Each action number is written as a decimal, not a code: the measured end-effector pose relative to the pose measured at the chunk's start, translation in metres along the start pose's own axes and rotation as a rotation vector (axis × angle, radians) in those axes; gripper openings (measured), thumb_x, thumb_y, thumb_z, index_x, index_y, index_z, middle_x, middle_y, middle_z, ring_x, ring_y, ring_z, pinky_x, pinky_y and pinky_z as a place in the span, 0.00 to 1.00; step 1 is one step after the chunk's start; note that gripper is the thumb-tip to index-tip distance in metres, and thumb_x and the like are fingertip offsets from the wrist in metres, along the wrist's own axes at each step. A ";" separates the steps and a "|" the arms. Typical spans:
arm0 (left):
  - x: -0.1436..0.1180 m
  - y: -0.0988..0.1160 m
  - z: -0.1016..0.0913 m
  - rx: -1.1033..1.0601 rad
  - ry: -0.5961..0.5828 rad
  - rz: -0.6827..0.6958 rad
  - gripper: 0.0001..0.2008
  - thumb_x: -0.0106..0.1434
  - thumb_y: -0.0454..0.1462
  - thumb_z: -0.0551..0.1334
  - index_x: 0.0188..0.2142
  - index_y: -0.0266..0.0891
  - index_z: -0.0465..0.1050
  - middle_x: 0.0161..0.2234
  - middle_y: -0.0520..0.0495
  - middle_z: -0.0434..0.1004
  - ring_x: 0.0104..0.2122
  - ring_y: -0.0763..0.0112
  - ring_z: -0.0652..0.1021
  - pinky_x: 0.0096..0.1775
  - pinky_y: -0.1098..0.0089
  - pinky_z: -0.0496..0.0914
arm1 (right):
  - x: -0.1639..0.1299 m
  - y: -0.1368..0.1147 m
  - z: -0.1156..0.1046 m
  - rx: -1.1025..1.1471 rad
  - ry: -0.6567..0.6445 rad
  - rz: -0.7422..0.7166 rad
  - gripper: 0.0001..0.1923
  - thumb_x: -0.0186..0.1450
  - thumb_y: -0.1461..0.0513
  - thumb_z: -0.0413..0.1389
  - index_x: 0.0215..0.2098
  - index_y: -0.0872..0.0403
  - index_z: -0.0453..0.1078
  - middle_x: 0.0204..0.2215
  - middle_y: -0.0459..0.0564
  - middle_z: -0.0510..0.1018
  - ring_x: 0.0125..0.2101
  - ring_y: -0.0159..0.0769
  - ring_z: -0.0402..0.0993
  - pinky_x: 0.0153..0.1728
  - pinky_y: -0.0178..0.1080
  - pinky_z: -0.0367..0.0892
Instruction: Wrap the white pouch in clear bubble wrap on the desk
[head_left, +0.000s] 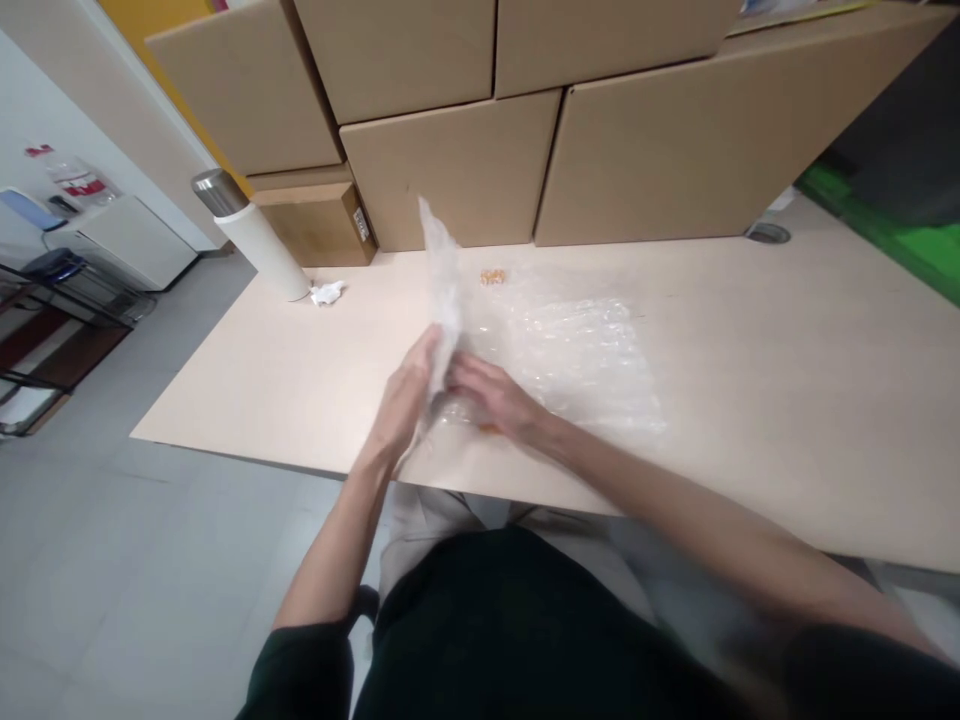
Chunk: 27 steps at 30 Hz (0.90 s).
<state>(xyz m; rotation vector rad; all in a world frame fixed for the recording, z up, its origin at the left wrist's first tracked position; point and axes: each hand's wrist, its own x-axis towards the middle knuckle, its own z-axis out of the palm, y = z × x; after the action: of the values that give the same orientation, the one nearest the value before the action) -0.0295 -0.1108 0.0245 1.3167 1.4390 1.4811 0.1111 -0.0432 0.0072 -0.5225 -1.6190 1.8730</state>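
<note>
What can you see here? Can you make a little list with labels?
Left hand: lifts one edge of the bubble wrap upright.
Right hand: presses on the wrap, over something small and orange, mostly hidden.
Table: pale, wrap spread flat on it.
Behind: stacked cardboard boxes, a white flask, crumpled paper, a small orange bit.

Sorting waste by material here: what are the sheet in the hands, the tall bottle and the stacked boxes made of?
Bubble wrap sheet: clear, glossy plastic film, apparently with rows of air bubbles. Flask: matte white body, brushed silvery cap, probably metal. Boxes: plain brown cardboard, matte, with visible seams. The left hand lifts the sheet's edge; the right hand presses it down.
</note>
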 end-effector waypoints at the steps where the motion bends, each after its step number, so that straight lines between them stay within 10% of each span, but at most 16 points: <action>1: 0.002 -0.002 0.008 0.108 -0.056 0.042 0.25 0.70 0.51 0.53 0.62 0.46 0.68 0.67 0.48 0.60 0.67 0.59 0.60 0.67 0.56 0.54 | -0.005 0.000 -0.007 0.088 0.037 0.050 0.22 0.67 0.51 0.52 0.56 0.48 0.71 0.53 0.50 0.77 0.53 0.44 0.73 0.55 0.49 0.68; 8: 0.005 -0.018 0.054 0.790 -0.300 0.052 0.23 0.71 0.46 0.51 0.64 0.48 0.64 0.68 0.47 0.57 0.70 0.49 0.51 0.66 0.42 0.41 | -0.049 -0.017 -0.058 -0.042 0.221 0.263 0.12 0.58 0.56 0.59 0.37 0.54 0.76 0.31 0.53 0.79 0.34 0.42 0.76 0.39 0.48 0.74; 12: 0.006 -0.018 0.071 0.930 -0.247 0.072 0.23 0.69 0.42 0.53 0.62 0.44 0.67 0.67 0.41 0.60 0.68 0.42 0.53 0.65 0.39 0.42 | -0.054 -0.026 -0.068 -0.631 0.401 -0.051 0.14 0.62 0.56 0.55 0.43 0.51 0.75 0.43 0.55 0.77 0.39 0.43 0.74 0.43 0.48 0.72; 16: 0.005 -0.017 0.071 0.951 -0.257 0.102 0.23 0.68 0.40 0.55 0.62 0.43 0.67 0.68 0.39 0.58 0.68 0.41 0.53 0.65 0.39 0.43 | -0.032 -0.020 -0.059 -0.859 0.237 -0.126 0.17 0.69 0.55 0.46 0.46 0.54 0.71 0.46 0.58 0.76 0.46 0.45 0.73 0.50 0.49 0.67; 22: 0.012 -0.018 0.023 0.512 0.160 -0.172 0.33 0.62 0.48 0.64 0.63 0.36 0.63 0.64 0.28 0.60 0.63 0.39 0.64 0.60 0.43 0.60 | -0.014 -0.021 -0.050 -0.895 0.181 0.057 0.21 0.72 0.49 0.41 0.39 0.53 0.69 0.39 0.56 0.77 0.43 0.45 0.72 0.48 0.48 0.65; 27: 0.017 0.001 0.019 -0.090 0.205 -0.233 0.31 0.60 0.48 0.66 0.59 0.37 0.66 0.51 0.36 0.75 0.50 0.57 0.78 0.53 0.58 0.71 | -0.027 -0.036 -0.055 -0.579 0.191 0.158 0.26 0.70 0.42 0.44 0.47 0.50 0.71 0.44 0.53 0.78 0.44 0.44 0.74 0.46 0.46 0.67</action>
<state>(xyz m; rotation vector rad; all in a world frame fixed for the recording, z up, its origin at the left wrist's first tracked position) -0.0154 -0.0896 0.0262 0.9297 1.5751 1.5377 0.1731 -0.0176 0.0300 -1.0627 -2.0267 1.3798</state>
